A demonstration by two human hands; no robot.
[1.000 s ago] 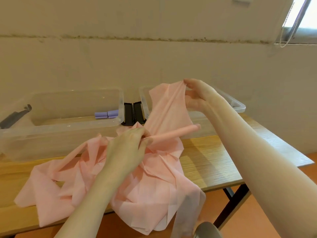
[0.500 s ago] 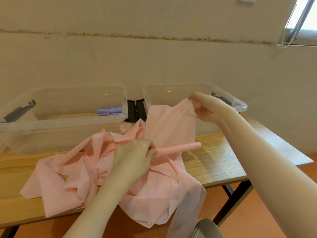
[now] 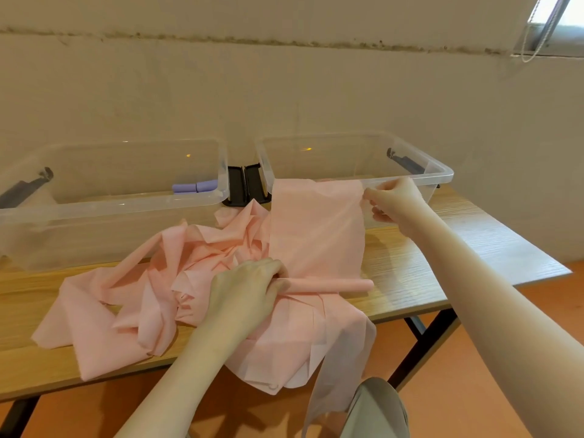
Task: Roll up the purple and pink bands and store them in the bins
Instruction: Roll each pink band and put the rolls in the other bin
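A long pink band lies in a crumpled heap on the wooden table, with loose ends hanging over the front edge. One end is rolled into a thin pink tube, and my left hand grips that roll at its left end. My right hand pinches the band's far edge and holds a flat stretch of it taut against the right clear bin. Two rolled purple bands lie in the left clear bin.
Black lid clips sit between the two bins. The bins stand against a beige wall. Black table legs and orange floor show below the front edge. A knee in grey cloth is at the bottom.
My right hand has lowered and moved right, pulling the band stretch flat and wide. The left hand with the roll has come down onto the heap. The camera tilted slightly.
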